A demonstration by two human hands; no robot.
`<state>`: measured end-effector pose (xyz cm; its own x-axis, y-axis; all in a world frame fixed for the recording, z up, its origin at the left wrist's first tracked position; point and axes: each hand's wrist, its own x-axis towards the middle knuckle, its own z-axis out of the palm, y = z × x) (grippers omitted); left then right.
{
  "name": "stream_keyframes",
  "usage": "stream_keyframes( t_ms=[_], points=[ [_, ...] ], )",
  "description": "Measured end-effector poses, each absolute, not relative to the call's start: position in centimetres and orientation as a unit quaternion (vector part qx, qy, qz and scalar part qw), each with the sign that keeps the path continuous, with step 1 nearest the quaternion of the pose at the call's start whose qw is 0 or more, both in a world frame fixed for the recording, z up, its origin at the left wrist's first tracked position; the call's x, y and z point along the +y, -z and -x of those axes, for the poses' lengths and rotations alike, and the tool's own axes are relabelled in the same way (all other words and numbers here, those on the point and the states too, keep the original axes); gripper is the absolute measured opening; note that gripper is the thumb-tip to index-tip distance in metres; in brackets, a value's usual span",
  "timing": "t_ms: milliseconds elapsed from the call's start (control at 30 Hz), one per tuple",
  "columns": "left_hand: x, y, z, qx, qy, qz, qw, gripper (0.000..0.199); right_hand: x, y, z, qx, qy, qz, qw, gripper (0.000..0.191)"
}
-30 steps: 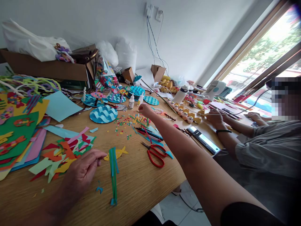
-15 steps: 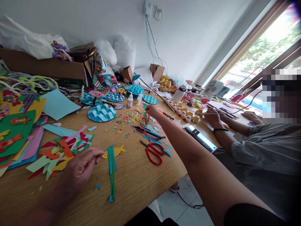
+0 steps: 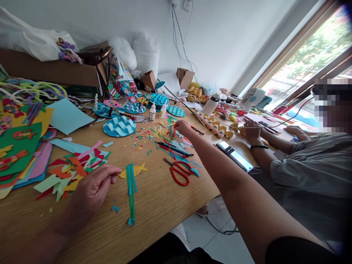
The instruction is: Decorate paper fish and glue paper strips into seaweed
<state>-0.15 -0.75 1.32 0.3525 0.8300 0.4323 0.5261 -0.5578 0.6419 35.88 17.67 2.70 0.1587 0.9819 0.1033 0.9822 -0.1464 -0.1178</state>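
My left hand (image 3: 95, 183) hovers low over the table with curled, closed fingers, its fingertips beside the head of a yellow paper fish (image 3: 136, 170). Whether anything is pinched there is hidden. Long green and blue paper strips (image 3: 131, 198) lie across the fish. My right hand (image 3: 182, 127) reaches far forward, its fingers drawn together at a small heap of cut paper strips (image 3: 162, 130); what they hold, if anything, cannot be made out. Red-handled scissors (image 3: 180, 172) and several dark pens (image 3: 176, 149) lie on the table below my right forearm.
Paper scraps (image 3: 68, 172) are heaped at left, near coloured sheets (image 3: 41, 161). Blue wavy discs (image 3: 119, 126) and glue bottles (image 3: 152, 112) stand farther back. At right are a phone (image 3: 234, 157), an egg-carton strip (image 3: 214, 126) and a co-worker's hands (image 3: 251, 128).
The view has tilted slightly, so the table appears higher. Both of my hands keep nearly the same places on the table. The co-worker's near hand has shifted a little.
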Motion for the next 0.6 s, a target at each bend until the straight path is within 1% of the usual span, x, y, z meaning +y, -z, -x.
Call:
stream_keyframes(
  t_ms=[133,333,600],
  points=[
    [-0.8,-1.1,0.3,0.428,-0.381,-0.794,0.203,0.020,16.9,-3.2,-36.4,-0.651,0.002,0.755,0.080,0.025],
    [-0.7,-1.3,0.2,0.411,-0.388,-0.806,0.177,0.020,15.8,-4.0,-36.1,-0.664,-0.017,0.744,0.071,0.026],
    [-0.4,-1.1,0.1,0.410,-0.387,-0.808,0.171,0.019,15.5,-4.4,-34.0,-0.682,-0.024,0.731,0.014,0.025]
  ],
)
